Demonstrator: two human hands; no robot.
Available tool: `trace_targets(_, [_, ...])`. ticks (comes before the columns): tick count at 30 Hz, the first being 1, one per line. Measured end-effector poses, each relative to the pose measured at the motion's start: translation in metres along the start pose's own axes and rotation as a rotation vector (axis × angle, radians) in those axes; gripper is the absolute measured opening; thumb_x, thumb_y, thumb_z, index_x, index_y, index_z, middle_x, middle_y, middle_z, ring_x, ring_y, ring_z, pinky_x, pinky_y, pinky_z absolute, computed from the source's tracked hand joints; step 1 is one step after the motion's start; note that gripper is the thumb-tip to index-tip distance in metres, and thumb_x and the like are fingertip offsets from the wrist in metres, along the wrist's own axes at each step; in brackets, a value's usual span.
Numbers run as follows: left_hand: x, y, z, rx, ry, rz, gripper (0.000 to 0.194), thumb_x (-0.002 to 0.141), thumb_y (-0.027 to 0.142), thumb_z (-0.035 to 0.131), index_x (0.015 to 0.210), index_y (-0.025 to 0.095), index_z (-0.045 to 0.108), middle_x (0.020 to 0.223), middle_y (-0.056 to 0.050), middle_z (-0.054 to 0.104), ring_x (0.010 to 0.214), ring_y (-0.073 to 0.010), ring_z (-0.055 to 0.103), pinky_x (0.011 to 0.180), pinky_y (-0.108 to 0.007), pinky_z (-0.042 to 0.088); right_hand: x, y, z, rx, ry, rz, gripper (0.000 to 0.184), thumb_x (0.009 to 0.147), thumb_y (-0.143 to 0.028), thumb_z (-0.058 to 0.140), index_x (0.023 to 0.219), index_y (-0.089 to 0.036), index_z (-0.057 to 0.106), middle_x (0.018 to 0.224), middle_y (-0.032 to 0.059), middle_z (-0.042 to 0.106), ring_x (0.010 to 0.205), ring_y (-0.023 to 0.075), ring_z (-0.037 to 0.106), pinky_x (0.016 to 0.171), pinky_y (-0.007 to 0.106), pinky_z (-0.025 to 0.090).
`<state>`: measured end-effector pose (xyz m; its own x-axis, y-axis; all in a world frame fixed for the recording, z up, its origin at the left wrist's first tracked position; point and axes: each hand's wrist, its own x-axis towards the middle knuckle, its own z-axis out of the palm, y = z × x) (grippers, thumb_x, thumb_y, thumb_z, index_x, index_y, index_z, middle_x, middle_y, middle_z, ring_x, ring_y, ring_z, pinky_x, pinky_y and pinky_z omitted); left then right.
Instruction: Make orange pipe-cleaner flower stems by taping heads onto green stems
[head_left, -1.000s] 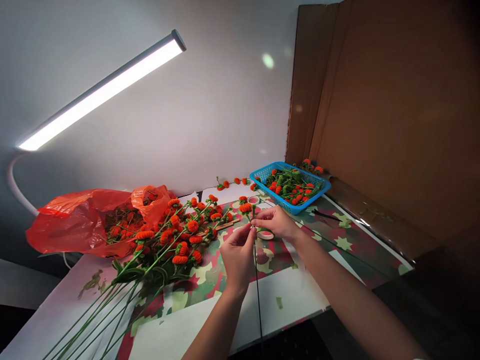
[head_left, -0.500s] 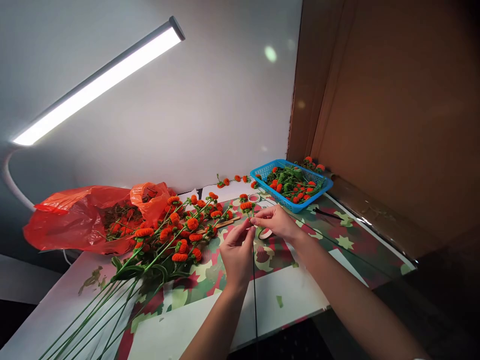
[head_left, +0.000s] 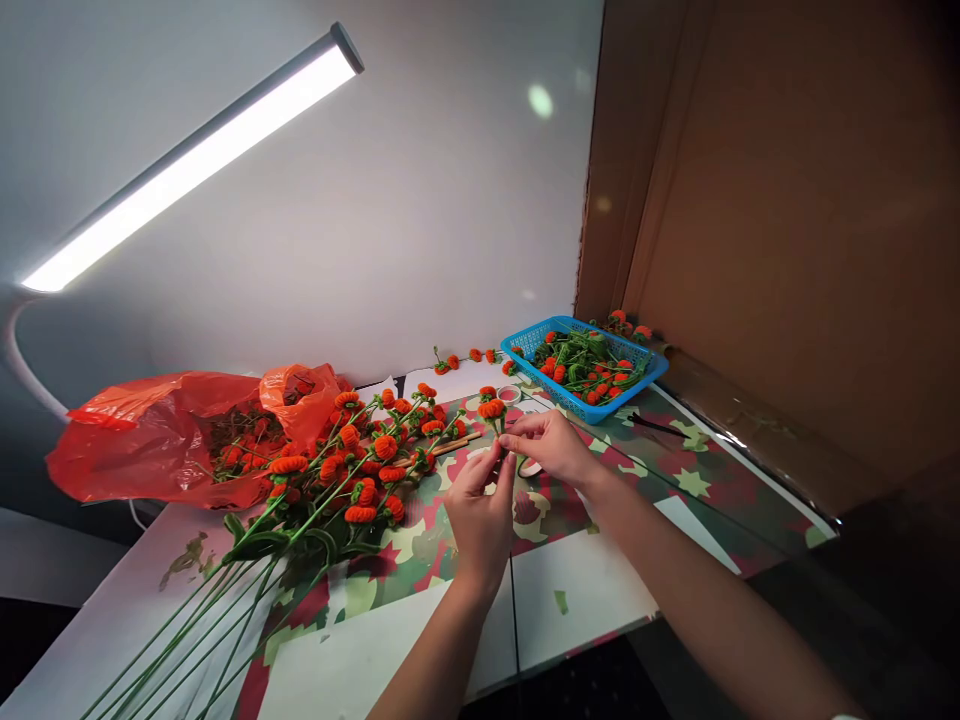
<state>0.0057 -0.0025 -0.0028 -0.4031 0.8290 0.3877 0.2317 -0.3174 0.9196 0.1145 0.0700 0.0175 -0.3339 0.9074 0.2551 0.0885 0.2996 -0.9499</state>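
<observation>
An orange fuzzy artificial flower (head_left: pixel 491 410) with a green base stands upright above my fingertips. My left hand (head_left: pixel 480 510) pinches the stem just below the head. With thumb and forefinger, my right hand (head_left: pixel 553 447) grips the same spot from the right, and the two hands' fingertips nearly meet. Fingers hide most of the short stem. Partly behind my right hand lies a roll of tape (head_left: pixel 530 467). A thin dark line runs down from beneath my left hand past the table edge; whether it is a wire or a seam I cannot tell.
Many finished orange flower stems (head_left: pixel 360 490) lie left, beside a red plastic bag (head_left: pixel 150 430) of flowers. A blue basket (head_left: pixel 600 412) with flowers and greenery stands back right. Another tape roll (head_left: pixel 508 395) lies behind my hands. A lit lamp (head_left: pixel 195 160) hangs upper left.
My left hand has shifted slightly right and its fingers have turned a little around the stem. The flower stays almost in place, and my right hand keeps its pinch.
</observation>
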Motion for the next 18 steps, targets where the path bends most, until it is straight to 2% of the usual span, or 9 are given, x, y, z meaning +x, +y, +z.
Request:
trace_targets(5, [0.0031,-0.0037,-0.0032,0.086,-0.010,0.077,0.020,0.077,0.030,0.063,0.092,0.022,0.073,0.081,-0.004,0.069,0.071,-0.0157,0.061,0.065,-0.027,0.049,-0.0019,-0.0012,0.0025,0.004,-0.030,-0.069,0.017,0.074,-0.030,0.063,0.076,-0.018,0.075,0.078,0.0055,0.069,0.077,0.0188,0.060,0.067,0.028,0.043])
trace_targets(8, [0.0054,-0.0043,-0.0042,0.032,0.038,0.023,0.021,0.077,0.031,0.063,0.092,0.021,0.073,0.085,-0.006,0.070,0.075,-0.0172,0.062,0.068,-0.029,0.050,-0.0030,-0.0041,0.0033,0.017,-0.041,-0.063,0.018,0.073,-0.029,0.064,0.082,-0.017,0.075,0.082,0.0062,0.069,0.081,0.0192,0.060,0.069,0.029,0.044])
trace_targets(12, [0.0065,-0.0009,-0.0046,-0.098,0.079,-0.054,0.025,0.073,0.032,0.066,0.092,0.018,0.073,0.084,-0.007,0.071,0.073,-0.0179,0.063,0.067,-0.030,0.052,-0.0024,-0.0047,0.0044,0.099,-0.072,-0.039,0.025,0.075,-0.036,0.064,0.086,-0.016,0.074,0.086,0.0080,0.069,0.085,0.0203,0.060,0.071,0.030,0.044])
trace_targets(18, [0.0060,0.0025,-0.0062,-0.170,0.026,-0.163,0.029,0.071,0.034,0.068,0.092,0.015,0.073,0.072,-0.006,0.071,0.059,-0.0148,0.061,0.057,-0.027,0.051,0.0009,0.0012,0.0038,0.188,-0.126,-0.040,0.030,0.072,-0.041,0.066,0.084,-0.014,0.073,0.085,0.0076,0.069,0.083,0.0199,0.059,0.073,0.031,0.045])
